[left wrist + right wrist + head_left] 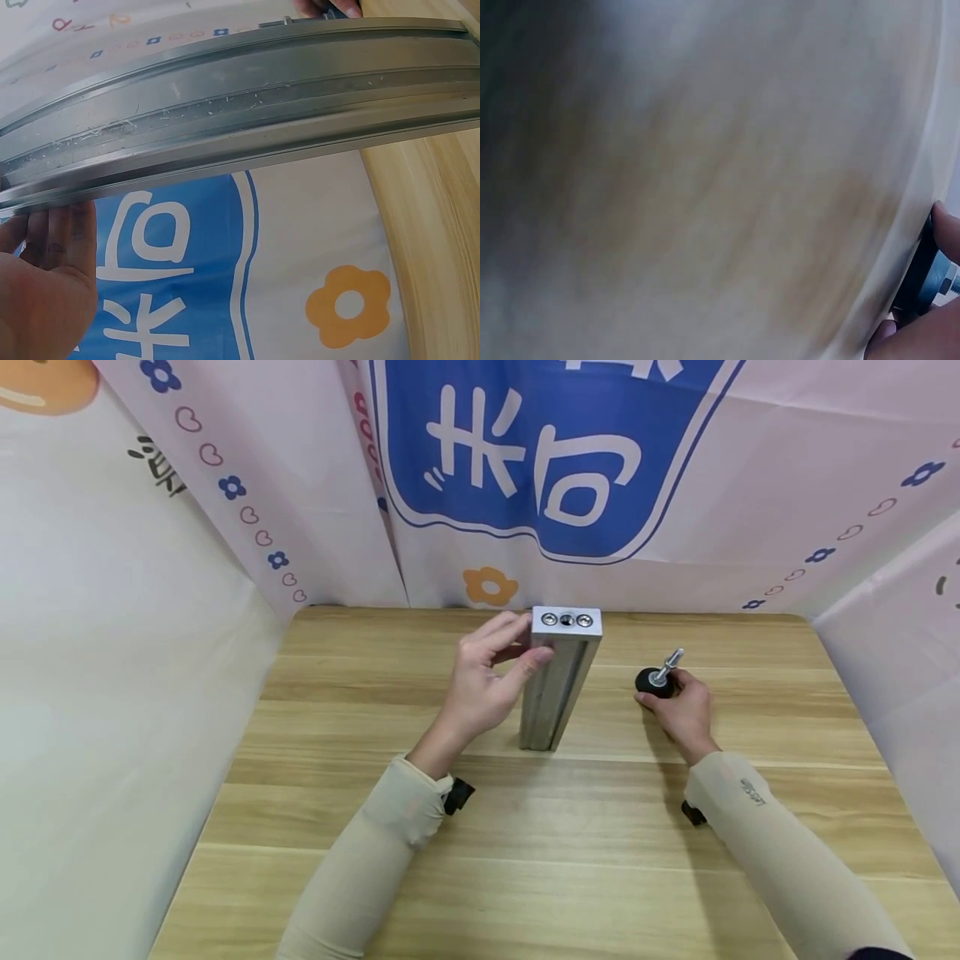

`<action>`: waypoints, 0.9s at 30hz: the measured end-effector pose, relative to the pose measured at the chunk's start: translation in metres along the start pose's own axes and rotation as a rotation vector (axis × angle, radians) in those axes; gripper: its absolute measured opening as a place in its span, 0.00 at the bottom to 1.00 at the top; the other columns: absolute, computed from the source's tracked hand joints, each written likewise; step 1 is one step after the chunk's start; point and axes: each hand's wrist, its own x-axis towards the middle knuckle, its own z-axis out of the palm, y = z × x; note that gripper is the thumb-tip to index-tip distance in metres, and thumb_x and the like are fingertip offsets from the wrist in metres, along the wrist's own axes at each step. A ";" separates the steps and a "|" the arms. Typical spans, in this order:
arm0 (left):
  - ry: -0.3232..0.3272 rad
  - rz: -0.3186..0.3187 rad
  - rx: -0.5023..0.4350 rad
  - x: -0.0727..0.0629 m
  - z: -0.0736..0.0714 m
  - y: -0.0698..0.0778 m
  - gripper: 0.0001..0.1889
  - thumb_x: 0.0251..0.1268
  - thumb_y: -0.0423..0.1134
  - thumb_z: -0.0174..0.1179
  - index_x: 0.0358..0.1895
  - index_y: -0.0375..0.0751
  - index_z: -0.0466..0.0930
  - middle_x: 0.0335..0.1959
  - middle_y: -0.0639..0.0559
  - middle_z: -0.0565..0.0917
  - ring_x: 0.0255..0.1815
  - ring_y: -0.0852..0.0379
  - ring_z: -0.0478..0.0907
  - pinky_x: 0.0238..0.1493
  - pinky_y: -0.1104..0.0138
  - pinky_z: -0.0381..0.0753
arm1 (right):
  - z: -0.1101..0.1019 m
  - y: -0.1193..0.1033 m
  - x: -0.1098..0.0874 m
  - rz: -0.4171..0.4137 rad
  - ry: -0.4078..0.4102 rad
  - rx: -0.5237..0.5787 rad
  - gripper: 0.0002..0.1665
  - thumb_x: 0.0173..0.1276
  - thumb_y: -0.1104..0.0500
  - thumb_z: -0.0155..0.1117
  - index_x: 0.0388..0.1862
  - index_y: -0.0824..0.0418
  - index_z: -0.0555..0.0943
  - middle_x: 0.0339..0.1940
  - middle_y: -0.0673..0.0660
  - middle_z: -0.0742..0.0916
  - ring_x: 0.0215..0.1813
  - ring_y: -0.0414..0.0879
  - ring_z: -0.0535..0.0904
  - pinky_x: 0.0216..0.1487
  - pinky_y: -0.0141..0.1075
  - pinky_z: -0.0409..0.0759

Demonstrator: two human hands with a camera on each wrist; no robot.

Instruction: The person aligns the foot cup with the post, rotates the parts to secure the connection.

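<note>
An aluminium profile (551,693) stands upright on the wooden table, its end face with several round holes turned up. My left hand (487,681) grips it near the top, thumb on the front and fingers round the left side. The left wrist view shows its grooved side (247,97) large, with the left hand (52,300) at its edge. To the right, my right hand (687,710) pinches the black round base of a levelling foot (654,682), whose threaded metal stud points up. In the right wrist view, fingers (922,337) hold the levelling foot (928,274); whether it touches the table is hard to tell.
The wooden table (585,860) ends at the back against a printed cloth wall (450,560) with a blue panel and an orange flower. White cloth walls (112,693) flank it on both sides. Much of the right wrist view is blurred.
</note>
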 end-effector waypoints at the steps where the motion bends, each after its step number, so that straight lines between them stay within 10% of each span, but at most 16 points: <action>1: 0.000 -0.001 0.001 0.000 0.000 0.000 0.19 0.67 0.23 0.67 0.60 0.20 0.81 0.48 0.32 0.86 0.43 0.42 0.88 0.53 0.64 0.92 | 0.000 0.000 0.000 0.007 -0.001 0.000 0.42 0.66 0.60 0.78 0.74 0.73 0.71 0.74 0.74 0.77 0.78 0.67 0.72 0.81 0.57 0.70; 27: -0.004 -0.014 0.017 -0.001 0.000 0.002 0.20 0.67 0.24 0.68 0.61 0.23 0.82 0.49 0.34 0.86 0.43 0.48 0.86 0.53 0.64 0.92 | -0.004 -0.003 0.001 0.056 -0.051 0.034 0.47 0.69 0.57 0.76 0.81 0.67 0.64 0.79 0.72 0.72 0.81 0.66 0.68 0.81 0.57 0.71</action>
